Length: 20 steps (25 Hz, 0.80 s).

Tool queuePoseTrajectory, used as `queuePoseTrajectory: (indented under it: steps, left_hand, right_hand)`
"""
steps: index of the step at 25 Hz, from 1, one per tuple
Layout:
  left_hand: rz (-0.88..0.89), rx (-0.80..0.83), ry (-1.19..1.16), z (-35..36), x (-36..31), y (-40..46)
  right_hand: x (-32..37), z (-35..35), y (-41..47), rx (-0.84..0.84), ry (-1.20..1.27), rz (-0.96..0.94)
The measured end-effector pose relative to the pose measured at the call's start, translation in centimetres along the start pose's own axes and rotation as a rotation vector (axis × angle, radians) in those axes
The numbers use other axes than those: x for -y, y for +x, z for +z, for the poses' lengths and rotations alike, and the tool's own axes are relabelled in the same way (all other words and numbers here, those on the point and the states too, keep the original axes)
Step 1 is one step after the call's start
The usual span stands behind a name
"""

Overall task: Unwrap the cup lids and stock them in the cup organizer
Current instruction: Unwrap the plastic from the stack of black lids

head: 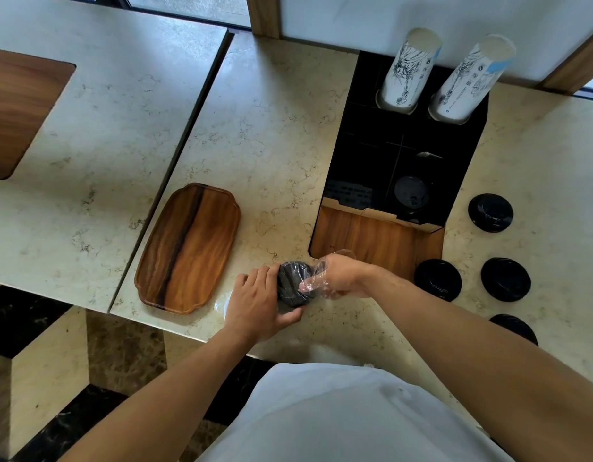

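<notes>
A stack of black cup lids [292, 285] in clear plastic wrap lies near the counter's front edge. My left hand [258, 303] grips its left side and underside. My right hand [338, 278] is closed on the clear plastic wrap [316, 270] at the stack's right end, where the film bunches over my fingers. The black cup organizer [365, 155] stands behind, with one black lid [411, 193] lying in a front compartment. Several more wrapped lid stacks rest to the right: one [490, 212] by the organizer, two others [437, 279] [505, 279] nearer me.
Two stacks of printed white paper cups [409, 73] [468, 81] stand in the organizer's back slots. A wooden tray [188, 248] lies left of my hands. A wooden inset panel [376, 243] fronts the organizer. Another lid stack [515, 328] peeks out behind my right forearm.
</notes>
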<state>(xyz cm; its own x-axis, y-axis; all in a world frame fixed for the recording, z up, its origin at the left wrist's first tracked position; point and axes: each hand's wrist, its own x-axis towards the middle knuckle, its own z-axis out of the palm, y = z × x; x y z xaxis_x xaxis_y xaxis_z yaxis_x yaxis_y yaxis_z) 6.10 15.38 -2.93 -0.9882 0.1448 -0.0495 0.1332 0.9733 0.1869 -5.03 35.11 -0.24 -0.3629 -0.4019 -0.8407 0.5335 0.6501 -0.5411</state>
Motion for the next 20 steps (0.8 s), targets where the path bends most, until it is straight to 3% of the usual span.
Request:
queuePoseTrajectory:
  steps: [6,16,20]
  left_hand:
    - [-0.013,0.014,0.011,0.2,0.2,0.0]
    - [-0.032,0.066,0.077,0.5,0.0,0.3]
    - [-0.102,0.067,0.075,0.6,-0.1,0.7]
  right_hand:
    - [-0.7,0.0,-0.5,-0.028,0.286,-0.053]
    - [-2.6,-4.7,-2.4,-0.145,0.235,-0.031]
    - [-4.2,-7.5,-4.7,-0.281,0.437,-0.08]
